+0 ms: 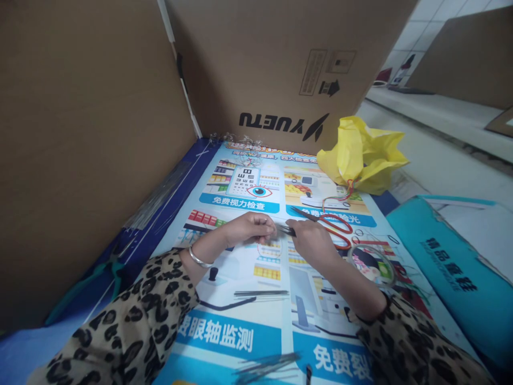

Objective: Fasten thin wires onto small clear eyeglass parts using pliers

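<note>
I have both hands close together in the middle of the table (288,270), over a blue and white poster. My left hand (252,229) is nearly closed, thumb and fingers pinched. Whatever is in the pinch is too thin for me to tell. My right hand (315,243) is wrapped tight around small dark pliers (287,230), and their nose points to nine o'clock, right beside my left fingertips. I cannot tell if the nose is biting on anything.

Straight down at six o'clock lies a small bunch of thin wires (261,294), with a second bunch (266,368) nearer to me. Longer wires (160,197) lie between nine and ten o'clock, and teal pliers (114,270) between eight and nine.

The scissors (335,231) lie just past my right hand, between one and two o'clock, with the blades spread apart. If I slide that hand up without looking, a blade could nick my knuckles. If I squeeze the pliers too near my left fingers, I could pinch my skin. A thin bit could slip out of a loose pinch and get lost on the busy poster. My sleeve could drag the near bunch and mix it up, or bump the tape roll (393,274) between three and four o'clock.
</note>
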Motion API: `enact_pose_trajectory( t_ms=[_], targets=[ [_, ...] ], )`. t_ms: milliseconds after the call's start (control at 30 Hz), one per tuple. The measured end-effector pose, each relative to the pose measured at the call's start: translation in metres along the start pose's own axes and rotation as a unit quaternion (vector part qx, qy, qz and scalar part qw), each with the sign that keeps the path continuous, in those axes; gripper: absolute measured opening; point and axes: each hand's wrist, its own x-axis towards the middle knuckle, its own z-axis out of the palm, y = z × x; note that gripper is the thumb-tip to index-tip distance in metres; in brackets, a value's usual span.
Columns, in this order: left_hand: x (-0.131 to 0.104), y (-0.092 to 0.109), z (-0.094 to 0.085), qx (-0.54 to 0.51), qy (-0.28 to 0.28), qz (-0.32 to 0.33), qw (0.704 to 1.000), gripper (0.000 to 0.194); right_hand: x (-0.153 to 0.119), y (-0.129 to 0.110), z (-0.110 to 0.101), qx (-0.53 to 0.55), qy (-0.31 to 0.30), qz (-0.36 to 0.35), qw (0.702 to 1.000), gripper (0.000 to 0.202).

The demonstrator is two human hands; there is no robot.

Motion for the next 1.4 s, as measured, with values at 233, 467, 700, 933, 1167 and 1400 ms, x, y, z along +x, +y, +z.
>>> enact_pose_trajectory(
  t_ms=[233,467,700,933,1167,1400],
  targets=[
    [0.002,-0.001,0.013,0.086,0.089,0.004,0.992,0.014,-0.002,-0.006,-0.005,-0.034,-0.01,-0.003,0.999,0.022],
    [0.004,-0.006,0.016,0.149,0.127,0.017,0.981,0.009,-0.005,-0.008,-0.004,-0.075,-0.013,-0.005,0.997,0.021],
    [0.005,-0.008,0.016,0.183,0.136,0.03,0.973,0.005,-0.005,-0.009,-0.008,-0.085,-0.026,0.006,0.996,0.021],
    [0.006,-0.011,0.017,0.204,0.147,0.034,0.967,0.006,-0.007,-0.01,-0.008,-0.084,-0.017,0.013,0.996,0.019],
    [0.005,-0.005,0.019,0.274,0.172,0.027,0.946,0.008,-0.007,-0.013,-0.012,-0.066,-0.03,0.007,0.997,0.019],
    [0.005,-0.008,0.016,0.306,0.185,0.035,0.933,0.009,-0.006,-0.017,-0.012,-0.055,-0.04,0.027,0.997,0.019]
  ],
)
